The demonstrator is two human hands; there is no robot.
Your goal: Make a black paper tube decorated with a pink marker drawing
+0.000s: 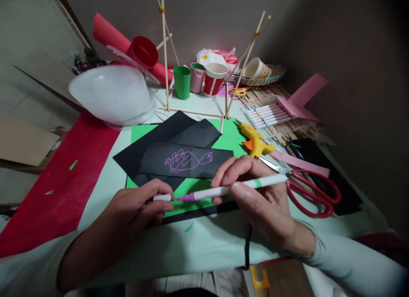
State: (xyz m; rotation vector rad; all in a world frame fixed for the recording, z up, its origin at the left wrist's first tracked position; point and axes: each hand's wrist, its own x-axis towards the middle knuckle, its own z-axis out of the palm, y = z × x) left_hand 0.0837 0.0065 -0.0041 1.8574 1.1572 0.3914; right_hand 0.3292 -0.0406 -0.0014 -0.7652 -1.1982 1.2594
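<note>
Person's sitting at a pale-green table (204, 246) that's standing against a grey wall, w/ craft stuff crowding the far edge. R hand (260, 199) is gripping a white marker (236, 188), fingers wrapping the barrel. The pink tip is pointing left and hovering over the near-middle of the table. L hand (140, 209) is pinching the marker's cap (162, 197) btwn thumb & fingers. Cap's sitting just beside the tip; can't tell if they're touching.

Just beyond both hands a black strip (188, 160) is lying flat, showing a purple fish-like doodle. It's resting on more black paper & a green sheet (231, 137) at the table's centre.

A red sheet (57, 182) is covering the left edge, w/ floor showing past it. Toward the right edge, red-handled scissors (311, 192) are lying just beside the R hand, blades pointing at a yellow glue gun (255, 142). A pack of pens (270, 113) is lying further back, nearer the far right corner.

Along the far edge a stick frame (165, 54) is standing upright, w/ a green cup (182, 82), pink cup (197, 77) & red-and-white cup (214, 79) lining up inside it. At the far left corner a white bowl (111, 94) is sitting tipped over, w/ a red paper roll (107, 33) lying behind it.
</note>
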